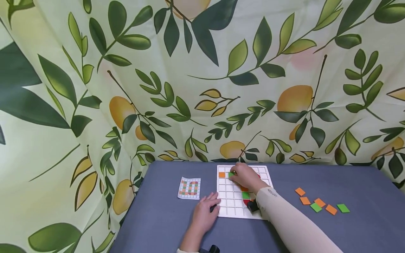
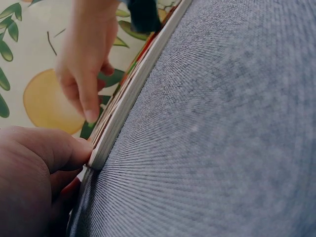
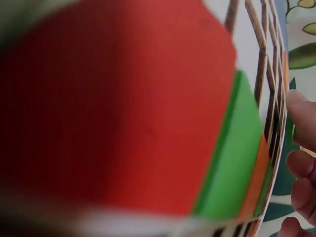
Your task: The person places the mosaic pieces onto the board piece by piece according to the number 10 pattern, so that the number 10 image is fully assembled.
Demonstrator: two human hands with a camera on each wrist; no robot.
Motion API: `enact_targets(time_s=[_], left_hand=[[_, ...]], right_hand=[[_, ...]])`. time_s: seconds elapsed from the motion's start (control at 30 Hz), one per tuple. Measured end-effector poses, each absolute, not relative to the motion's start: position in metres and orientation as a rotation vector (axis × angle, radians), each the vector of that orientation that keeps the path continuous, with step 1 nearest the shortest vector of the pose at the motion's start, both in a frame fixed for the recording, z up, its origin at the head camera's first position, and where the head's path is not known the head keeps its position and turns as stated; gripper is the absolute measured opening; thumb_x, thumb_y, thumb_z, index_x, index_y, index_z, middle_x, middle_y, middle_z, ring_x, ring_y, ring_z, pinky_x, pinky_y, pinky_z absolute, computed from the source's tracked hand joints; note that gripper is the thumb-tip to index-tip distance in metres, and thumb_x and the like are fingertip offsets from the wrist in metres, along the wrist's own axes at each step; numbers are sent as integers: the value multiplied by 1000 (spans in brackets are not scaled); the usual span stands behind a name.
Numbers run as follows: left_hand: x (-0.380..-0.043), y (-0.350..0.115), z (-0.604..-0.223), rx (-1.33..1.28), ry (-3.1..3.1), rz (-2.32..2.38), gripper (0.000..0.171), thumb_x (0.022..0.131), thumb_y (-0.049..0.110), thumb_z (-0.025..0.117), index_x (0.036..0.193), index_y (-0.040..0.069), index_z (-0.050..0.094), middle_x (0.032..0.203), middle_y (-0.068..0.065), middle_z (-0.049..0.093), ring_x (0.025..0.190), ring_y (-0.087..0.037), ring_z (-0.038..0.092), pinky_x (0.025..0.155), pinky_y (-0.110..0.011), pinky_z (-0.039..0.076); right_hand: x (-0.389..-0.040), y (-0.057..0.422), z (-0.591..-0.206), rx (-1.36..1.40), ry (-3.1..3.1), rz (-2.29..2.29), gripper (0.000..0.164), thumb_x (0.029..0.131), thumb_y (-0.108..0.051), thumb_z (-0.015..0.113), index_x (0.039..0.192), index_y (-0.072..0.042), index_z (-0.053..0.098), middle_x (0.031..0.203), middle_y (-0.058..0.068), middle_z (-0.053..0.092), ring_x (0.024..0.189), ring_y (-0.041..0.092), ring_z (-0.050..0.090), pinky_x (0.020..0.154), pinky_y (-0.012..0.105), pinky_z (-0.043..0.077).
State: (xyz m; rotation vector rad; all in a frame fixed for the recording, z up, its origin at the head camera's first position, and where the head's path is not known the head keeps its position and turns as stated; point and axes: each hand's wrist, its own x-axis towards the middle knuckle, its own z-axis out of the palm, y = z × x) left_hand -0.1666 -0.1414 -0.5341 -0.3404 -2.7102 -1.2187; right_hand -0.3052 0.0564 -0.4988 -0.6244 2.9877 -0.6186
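Observation:
A white gridded board (image 1: 226, 200) lies on the table with orange, green and red pieces in some of its squares. My right hand (image 1: 246, 176) reaches over its upper part and pinches a green square tile (image 1: 231, 174) near the top row, just right of an orange tile (image 1: 222, 174). In the right wrist view, a thin green edge shows by the thumb (image 3: 300, 116). My left hand (image 1: 205, 212) rests at the board's left edge, fingers fairly straight; its thumb (image 2: 74, 150) touches the rim in the left wrist view. The right forearm hides part of the board.
A small printed card (image 1: 189, 188) with a coloured grid pattern lies left of the board. Several loose orange and green tiles (image 1: 331, 209) are scattered on the grey table (image 1: 364, 232) to the right. A leaf-patterned cloth (image 1: 202, 116) hangs behind the table.

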Motion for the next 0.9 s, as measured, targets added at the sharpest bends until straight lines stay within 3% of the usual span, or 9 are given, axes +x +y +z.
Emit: enact_targets(time_s=[0.2,0.63,0.77,0.9], left_hand=[[-167,-139,-534,-350,-2692,-1226,23,89,9,67,110,8,75,131,-4,65,127,-25,58,113,-51,39],[-167,-140,-536,-348,-2696,-1209,23,89,9,67,110,8,75,131,-4,65,127,-25,58,112,-52,39],[-167,-140,-536,-347,-2699,-1211,23,89,9,67,111,9,75,131,-4,65,127,-25,58,113,-52,39],[-166,-141,-536,-345,-2704,-1212,24,89,10,67,111,9,75,131,-4,65,127,-26,58,113,-52,38]], right_hand=[[-309,47,-496,-586,2985,-602,25,83,-26,78,102,-10,77,103,4,70,102,24,64,93,46,55],[-310,43,-494,-464,2922,-729,21,83,-22,78,102,-11,77,106,4,71,103,23,63,97,44,53],[-309,47,-491,-438,2897,-775,21,83,-20,79,102,-11,77,105,4,72,102,23,65,93,44,54],[-305,61,-487,-417,2882,-864,25,86,-22,75,107,-9,75,98,4,69,88,20,60,80,40,54]])
